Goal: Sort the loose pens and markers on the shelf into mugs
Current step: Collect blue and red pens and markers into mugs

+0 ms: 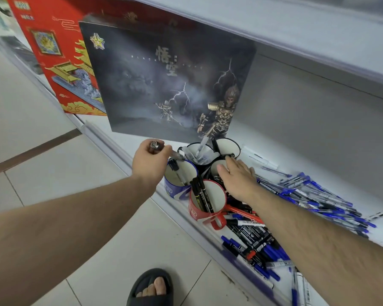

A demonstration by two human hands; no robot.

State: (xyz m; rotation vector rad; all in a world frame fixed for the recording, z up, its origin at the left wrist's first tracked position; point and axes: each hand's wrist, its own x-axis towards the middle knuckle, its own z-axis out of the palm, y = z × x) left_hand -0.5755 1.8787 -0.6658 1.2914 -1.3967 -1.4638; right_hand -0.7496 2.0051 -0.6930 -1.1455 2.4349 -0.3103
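Note:
Several mugs stand clustered on the white shelf [296,155]. A red mug [210,204] at the front holds black markers. A blue mug [177,184] to its left holds a pen or two. Behind them a black mug [199,154] holds clear pens, with another black mug [227,146] to its right. My left hand [150,161] grips a clear pen [164,151] above the blue mug, its tip pointing toward the black mug. My right hand [239,175] reaches flat over a mug behind the red one, fingers straight, holding nothing. Loose blue pens [323,195] and black markers [252,237] lie in heaps to the right.
A dark boxed set [164,85] leans upright behind the mugs, with a red box [60,56] to its left. An upper shelf [296,29] overhangs the space. Tiled floor lies at the left; my sandalled foot [152,288] shows below.

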